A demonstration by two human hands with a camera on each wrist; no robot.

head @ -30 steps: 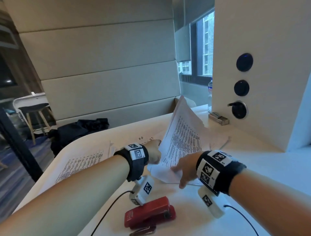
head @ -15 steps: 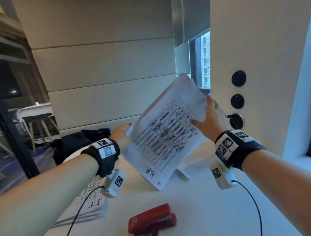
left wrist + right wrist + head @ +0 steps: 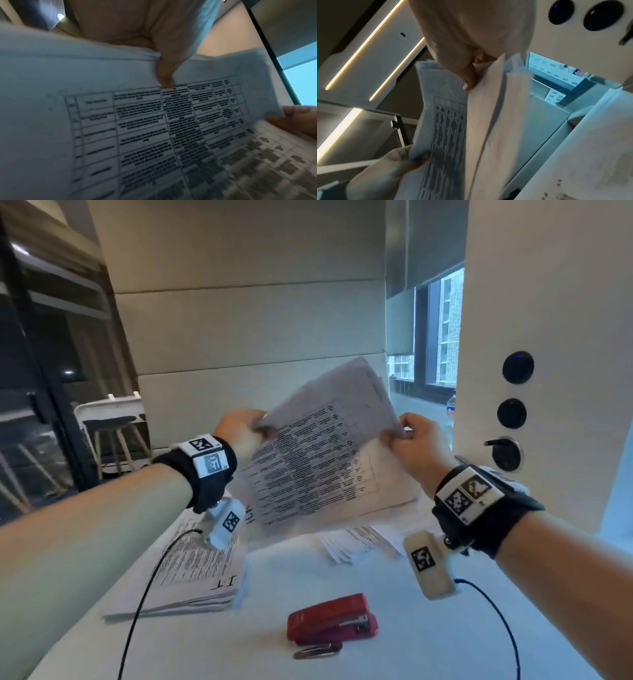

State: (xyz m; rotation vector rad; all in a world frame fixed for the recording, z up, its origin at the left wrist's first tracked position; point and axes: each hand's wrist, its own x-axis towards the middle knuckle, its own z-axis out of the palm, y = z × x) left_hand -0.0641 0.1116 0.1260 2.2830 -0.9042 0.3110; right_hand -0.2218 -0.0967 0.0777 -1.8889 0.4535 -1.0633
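Sheaf of printed sheets (image 3: 325, 467) is now off the table (image 3: 428, 655) and held in the air between both hands, above the gap between the stack marked "I-T" (image 3: 191, 577) and the loose sheets (image 3: 359, 539) further right. One second ago it lay on the table with both hands gathering it. Half a second ago it was raised but steeply tilted, one corner low and the right hand high. Now it sits more level, table grid facing the person. Left hand (image 3: 239, 429) pinches the upper left edge, and the left wrist view shows the thumb (image 3: 164, 75) pressed on the printed face. Right hand (image 3: 416, 446) pinches the upper right edge, thumb (image 3: 469, 79) on top and fingers behind. Top edges look fanned and not flush in the head and right wrist views, so the sheaf probably needs squaring up, likely by tapping it on the table. Red stapler (image 3: 332, 619) lies untouched at the front of the table, with a paper clip (image 3: 317, 650) just beside it. Pickup looks done; aligning and fastening still appear to be ahead. Blur in the wrist views leaves the sheet count unclear.
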